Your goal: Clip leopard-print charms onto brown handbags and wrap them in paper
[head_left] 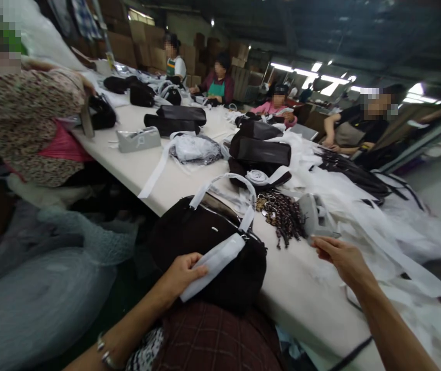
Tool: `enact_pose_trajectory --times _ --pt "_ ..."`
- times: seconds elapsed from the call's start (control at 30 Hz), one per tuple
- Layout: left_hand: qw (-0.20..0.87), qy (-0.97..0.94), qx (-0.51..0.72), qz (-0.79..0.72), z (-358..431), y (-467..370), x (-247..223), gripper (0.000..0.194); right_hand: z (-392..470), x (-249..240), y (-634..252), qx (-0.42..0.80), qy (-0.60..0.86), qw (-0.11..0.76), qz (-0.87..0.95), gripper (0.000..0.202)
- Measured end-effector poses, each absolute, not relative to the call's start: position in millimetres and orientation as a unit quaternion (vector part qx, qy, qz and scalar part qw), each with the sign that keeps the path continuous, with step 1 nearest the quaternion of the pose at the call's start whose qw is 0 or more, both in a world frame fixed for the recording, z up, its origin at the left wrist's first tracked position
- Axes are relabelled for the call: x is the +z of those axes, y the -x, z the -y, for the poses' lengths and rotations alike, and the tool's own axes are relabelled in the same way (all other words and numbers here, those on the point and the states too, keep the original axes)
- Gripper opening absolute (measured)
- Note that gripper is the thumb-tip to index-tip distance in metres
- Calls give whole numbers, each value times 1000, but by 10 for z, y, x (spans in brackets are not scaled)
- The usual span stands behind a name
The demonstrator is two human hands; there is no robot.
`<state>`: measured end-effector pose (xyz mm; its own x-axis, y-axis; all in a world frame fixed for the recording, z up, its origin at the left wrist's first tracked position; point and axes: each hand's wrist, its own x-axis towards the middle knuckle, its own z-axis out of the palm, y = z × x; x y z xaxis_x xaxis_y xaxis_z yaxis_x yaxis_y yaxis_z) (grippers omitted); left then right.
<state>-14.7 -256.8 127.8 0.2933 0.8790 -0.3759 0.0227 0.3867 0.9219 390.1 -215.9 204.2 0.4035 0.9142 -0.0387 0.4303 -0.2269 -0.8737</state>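
Observation:
A black handbag [208, 247] rests at the near edge of the white table, its top partly open and its handles wrapped in white material. My left hand [189, 273] is closed on a white wrapped strip [218, 263] that lies across the bag's front. Over the table to the right, my right hand [334, 252] has its fingers pinched together beside a grey tape dispenser [316, 216]; whatever is between them is too small to make out. A pile of dark braided straps with metal rings [282, 214] lies between the bag and the dispenser.
More black bags [261, 149], a plastic-wrapped bundle [195, 148] and another grey dispenser [139, 139] stand farther along the table [123, 167]. White sheets [355, 206] spread at right. A large bubble-wrap roll [42, 304] is at lower left. Several people work around the table.

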Motion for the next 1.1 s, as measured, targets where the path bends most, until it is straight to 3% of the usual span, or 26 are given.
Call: enact_pose_trajectory --times 0.2,0.27,0.4,0.7,0.9,1.03,1.1 --pt "646 -475 327 -500 2623 135 1384 46 2578 2194 -1994 549 543 360 524 50" --pt "625 -502 324 -503 2629 140 1442 44 2652 2118 -1613 560 531 362 523 36" --pt "567 -548 334 -516 2633 150 1511 41 2616 1900 -1432 517 571 346 535 23" --pt "429 -652 306 -545 2715 138 1625 19 2517 1739 -1473 471 640 280 540 24" --pt "491 -605 333 -531 2699 130 1521 18 2512 1726 -1488 352 685 202 605 25" --pt "543 -553 362 -518 2676 122 1473 20 2536 1683 -1550 184 703 148 671 40" --pt "581 -520 373 -503 2654 111 1426 22 2578 1654 -1590 182 708 146 666 44"
